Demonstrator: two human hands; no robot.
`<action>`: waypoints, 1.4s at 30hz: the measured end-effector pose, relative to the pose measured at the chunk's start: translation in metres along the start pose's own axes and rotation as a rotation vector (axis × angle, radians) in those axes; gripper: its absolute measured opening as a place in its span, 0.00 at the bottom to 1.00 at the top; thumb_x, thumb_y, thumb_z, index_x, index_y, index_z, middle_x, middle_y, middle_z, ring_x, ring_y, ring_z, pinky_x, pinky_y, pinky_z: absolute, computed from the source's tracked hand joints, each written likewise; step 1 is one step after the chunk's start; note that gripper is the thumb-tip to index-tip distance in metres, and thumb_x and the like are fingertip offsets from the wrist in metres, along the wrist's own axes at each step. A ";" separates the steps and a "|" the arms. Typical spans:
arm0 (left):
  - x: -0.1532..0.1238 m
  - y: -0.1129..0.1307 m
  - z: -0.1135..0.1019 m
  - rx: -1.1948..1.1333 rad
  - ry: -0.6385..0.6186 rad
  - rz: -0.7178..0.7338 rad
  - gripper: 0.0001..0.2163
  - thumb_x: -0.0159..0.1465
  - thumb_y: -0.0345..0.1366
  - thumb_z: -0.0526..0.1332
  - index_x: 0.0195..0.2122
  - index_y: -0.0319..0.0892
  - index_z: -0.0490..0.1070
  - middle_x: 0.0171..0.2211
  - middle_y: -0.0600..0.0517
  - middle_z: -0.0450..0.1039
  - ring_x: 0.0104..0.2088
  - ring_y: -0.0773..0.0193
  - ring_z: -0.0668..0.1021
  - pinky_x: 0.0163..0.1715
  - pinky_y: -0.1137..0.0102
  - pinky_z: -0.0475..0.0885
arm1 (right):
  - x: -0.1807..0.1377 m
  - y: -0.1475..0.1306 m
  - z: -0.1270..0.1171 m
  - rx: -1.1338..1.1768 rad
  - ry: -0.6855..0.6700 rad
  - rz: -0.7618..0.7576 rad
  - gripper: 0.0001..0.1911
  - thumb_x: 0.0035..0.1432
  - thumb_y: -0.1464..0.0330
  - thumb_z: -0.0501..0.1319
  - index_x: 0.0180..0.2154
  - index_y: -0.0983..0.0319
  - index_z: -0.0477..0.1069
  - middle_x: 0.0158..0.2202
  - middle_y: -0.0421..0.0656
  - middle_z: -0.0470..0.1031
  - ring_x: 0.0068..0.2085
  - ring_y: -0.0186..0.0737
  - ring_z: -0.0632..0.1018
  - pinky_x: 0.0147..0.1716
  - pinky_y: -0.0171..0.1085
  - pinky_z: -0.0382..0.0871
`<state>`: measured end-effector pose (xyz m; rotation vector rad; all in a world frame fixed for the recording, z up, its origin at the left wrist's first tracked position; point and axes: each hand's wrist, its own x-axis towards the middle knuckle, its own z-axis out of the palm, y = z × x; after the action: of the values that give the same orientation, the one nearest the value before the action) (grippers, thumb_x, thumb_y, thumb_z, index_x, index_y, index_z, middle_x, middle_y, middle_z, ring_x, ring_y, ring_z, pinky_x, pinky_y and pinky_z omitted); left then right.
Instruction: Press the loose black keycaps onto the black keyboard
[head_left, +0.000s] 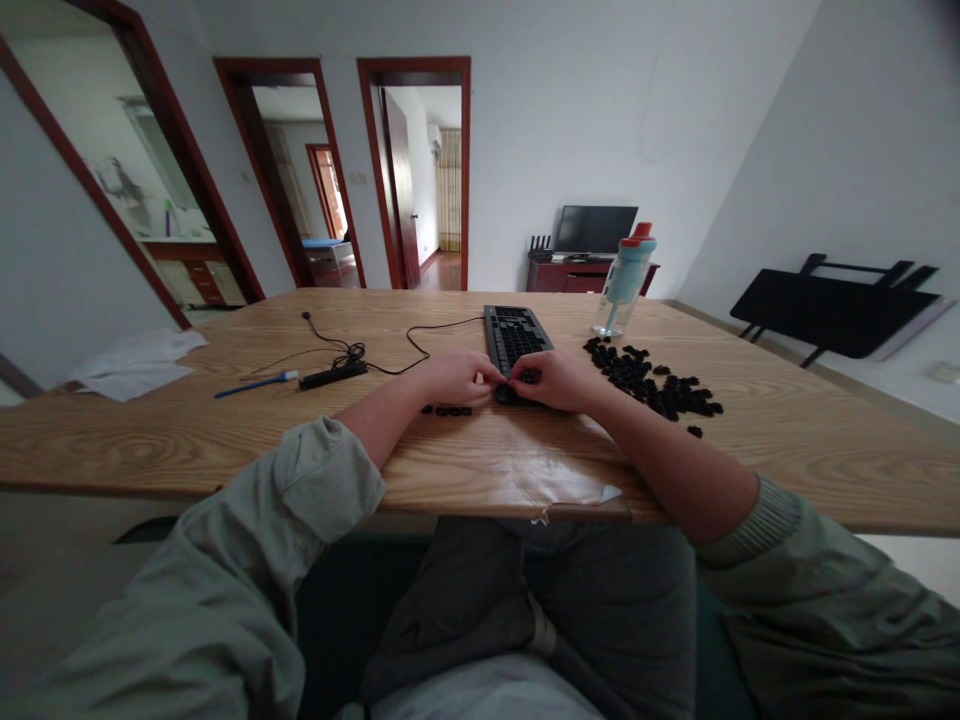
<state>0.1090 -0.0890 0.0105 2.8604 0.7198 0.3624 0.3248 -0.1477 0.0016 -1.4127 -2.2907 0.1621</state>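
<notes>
keyboard point(516, 333), mid-frame (lettering too small to read); left hand point(463, 378) and right hand point(553, 381) close together there, grips unclear.

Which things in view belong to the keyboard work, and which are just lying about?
Likely in the job:
keyboard, left hand and right hand at its near end
loose black keycaps
short row of black keycaps
perhaps the blue brush

Likely just lying about:
bottle
white sheet
screen

- keyboard point(514, 330), end toward the desk's point(262, 450) front edge: partly hidden by left hand point(454, 378) and right hand point(556, 380)
- anything between the fingers point(531, 362): too small to tell
- black keycaps point(637, 375) right of the keyboard: markings too small to read
- desk's right end: cut off
</notes>
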 end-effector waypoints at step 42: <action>-0.002 0.002 -0.002 0.048 -0.011 -0.028 0.18 0.63 0.34 0.58 0.52 0.44 0.77 0.42 0.50 0.78 0.41 0.62 0.77 0.43 0.71 0.71 | 0.002 -0.002 0.002 -0.213 -0.004 -0.164 0.15 0.60 0.71 0.59 0.47 0.62 0.80 0.45 0.46 0.82 0.43 0.43 0.80 0.43 0.36 0.70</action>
<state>0.1078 -0.0918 0.0126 2.8914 0.7753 0.3291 0.3211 -0.1469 0.0010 -1.3141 -2.4740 -0.1338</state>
